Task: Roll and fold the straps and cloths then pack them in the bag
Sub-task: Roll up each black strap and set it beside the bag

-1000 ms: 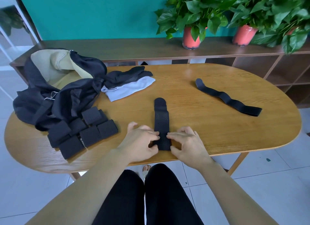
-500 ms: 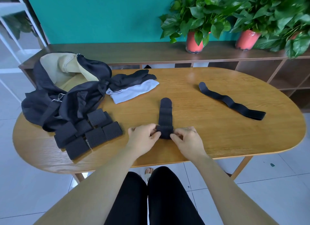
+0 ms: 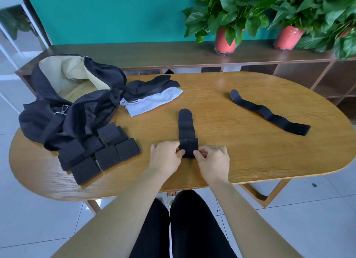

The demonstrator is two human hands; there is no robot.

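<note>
Perforated black strap (image 3: 186, 126) is laid mid-table (image 3: 250, 157), lengthwise away from the person. Its near end is rolled up, close to the table's near edge. Roll is pinched from both sides: left hand (image 3: 165, 157) w/ thumb and fingers (image 3: 179, 153) curled on its left side, right hand (image 3: 212, 161) likewise on its right. Bare wood lies betw. it and a 2nd strap (image 3: 269, 114), flat, far right, well apart. Rolled straps (image 3: 100, 151) are heaped at left, touching the open bag (image 3: 77, 103), which reaches the left edge. Folded cloths (image 3: 154, 98) are set beside the bag.

Both hands (image 3: 189, 157) pinching the half-rolled black strap (image 3: 186, 131) on the table (image 3: 250, 161)
</note>
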